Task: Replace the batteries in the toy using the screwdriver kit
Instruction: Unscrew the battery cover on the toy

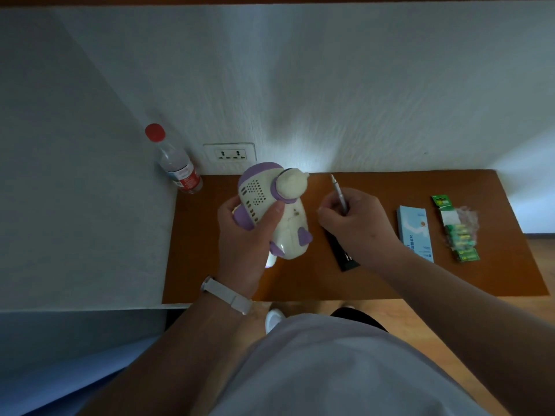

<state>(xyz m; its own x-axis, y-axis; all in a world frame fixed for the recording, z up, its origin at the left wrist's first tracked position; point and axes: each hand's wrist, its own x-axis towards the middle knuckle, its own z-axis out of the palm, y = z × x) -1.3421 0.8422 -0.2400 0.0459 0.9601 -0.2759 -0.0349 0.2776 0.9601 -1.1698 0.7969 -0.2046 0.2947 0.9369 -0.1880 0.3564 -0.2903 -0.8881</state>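
The left hand [243,232] clasped the toy [270,208] above the desk [300,280], fingers wrapped round its purple-trimmed end. The right hand [354,226] pinched the screwdriver [339,192], fingers closed. The toy looked a light, rigid, smooth plastic shell, best gripped across its body.

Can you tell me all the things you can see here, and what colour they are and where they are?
Plastic toy: one, cream and purple, held above the desk.
Metal screwdriver: one, silver, in the right hand.
Black kit tray: one, on the desk under the right hand.
Light blue box: one, on the desk, right side.
Green battery pack: one, far right on the desk.
Clear water bottle: one, red cap, back left corner.
Wall socket: one, white, behind the toy.
Brown wooden desk: one.
White wrist strap: one, left wrist.
Left hand: holds the toy.
Right hand: holds the screwdriver.
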